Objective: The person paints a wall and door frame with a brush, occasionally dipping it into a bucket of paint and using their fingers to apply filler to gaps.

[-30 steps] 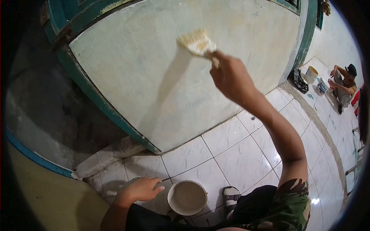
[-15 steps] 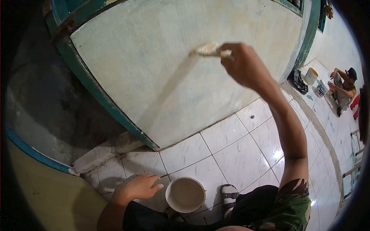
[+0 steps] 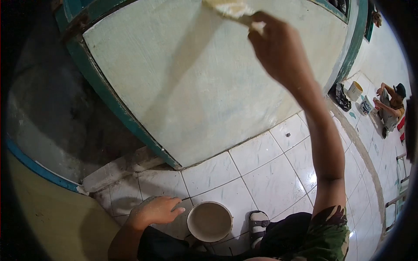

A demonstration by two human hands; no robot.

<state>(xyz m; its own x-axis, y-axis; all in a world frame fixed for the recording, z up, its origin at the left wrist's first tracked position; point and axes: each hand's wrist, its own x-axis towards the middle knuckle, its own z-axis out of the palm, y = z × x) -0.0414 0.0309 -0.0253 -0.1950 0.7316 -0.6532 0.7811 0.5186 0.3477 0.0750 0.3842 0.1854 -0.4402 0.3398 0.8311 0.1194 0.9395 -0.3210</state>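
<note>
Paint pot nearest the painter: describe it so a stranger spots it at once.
Start at the big pale door and drop to the white tiled floor below it. The pot sits there between the left hand and a sandal. Unlike the two buckets far right by a seated person, it lies at the painter's feet, beige inside.

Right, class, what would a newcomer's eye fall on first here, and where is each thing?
The raised right hand at top centre, gripping a wide paint-caked brush against the pale wall panel. Below, the left hand rests low over the white tiled floor, beside a round white pot of beige paint. At far right another person sits on the tiles.
</note>
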